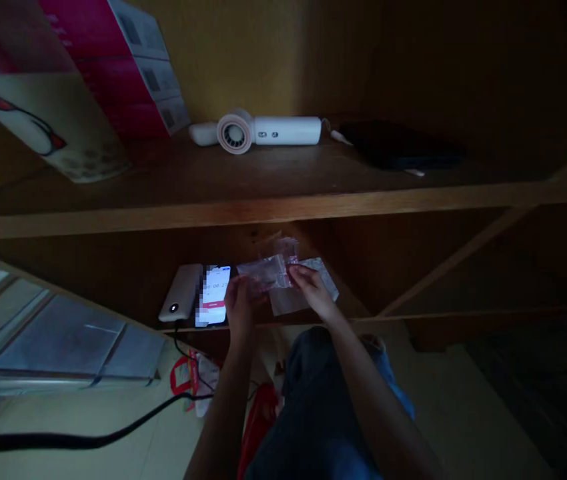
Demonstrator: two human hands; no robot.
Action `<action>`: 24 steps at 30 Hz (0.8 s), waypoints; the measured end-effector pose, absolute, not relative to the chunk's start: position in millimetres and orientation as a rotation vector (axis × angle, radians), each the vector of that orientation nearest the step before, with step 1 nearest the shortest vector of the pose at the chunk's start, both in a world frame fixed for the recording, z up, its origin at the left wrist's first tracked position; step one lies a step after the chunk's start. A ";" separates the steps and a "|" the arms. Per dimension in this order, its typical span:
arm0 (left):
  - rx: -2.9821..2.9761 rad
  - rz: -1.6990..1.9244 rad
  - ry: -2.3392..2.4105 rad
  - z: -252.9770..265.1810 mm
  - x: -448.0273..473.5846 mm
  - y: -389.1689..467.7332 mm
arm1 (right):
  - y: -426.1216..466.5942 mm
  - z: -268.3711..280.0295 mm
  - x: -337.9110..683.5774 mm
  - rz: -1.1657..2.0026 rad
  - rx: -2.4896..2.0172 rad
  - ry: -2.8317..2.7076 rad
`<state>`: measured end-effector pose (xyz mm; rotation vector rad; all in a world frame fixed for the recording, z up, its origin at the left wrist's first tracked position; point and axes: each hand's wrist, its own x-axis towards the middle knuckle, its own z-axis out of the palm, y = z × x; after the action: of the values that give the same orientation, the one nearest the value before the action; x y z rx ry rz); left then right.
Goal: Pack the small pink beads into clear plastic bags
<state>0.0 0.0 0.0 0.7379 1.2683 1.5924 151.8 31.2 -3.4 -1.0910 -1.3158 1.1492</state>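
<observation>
Between my two hands is a small clear plastic bag (262, 269), held above the lower shelf. My right hand (309, 285) is closed, pinching the bag's right end between thumb and finger. At the bag's lower left, my left hand (241, 297) is closed on its edge, fingers partly hidden. Another clear bag with pinkish marks (289, 248) lies just behind. Beneath my right hand are a white sheet or packet (287, 304) and a silvery patterned packet (327, 279). What the held bag contains is too dim to tell.
Left of my hands lie a lit phone (217, 293) and a white power bank (181, 293) with a black cable. The upper shelf edge (263, 212) juts out above, carrying a white handheld fan (283, 131), a dark flat object (398, 143) and a large patterned cup-like container (58, 113).
</observation>
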 end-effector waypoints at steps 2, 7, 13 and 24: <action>0.733 1.576 1.286 -6.0 3.2 -0.5 | 30.1 -14.9 152.3 1.321 -1.041 -1.263; 1.031 1.695 1.415 -15.6 1.6 -0.4 | 18.1 -17.4 157.1 1.397 -1.042 -1.199; 1.629 1.566 1.720 -6.7 10.2 -17.3 | 19.0 -16.4 153.5 1.357 -1.032 -1.185; 1.598 1.254 1.613 3.0 21.1 -8.3 | 21.5 -21.8 150.5 1.320 -0.993 -1.315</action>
<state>21.1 -8.3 3.0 1.5978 1.6126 1.2543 150.5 21.5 -21.8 -0.9926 -1.3149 1.3199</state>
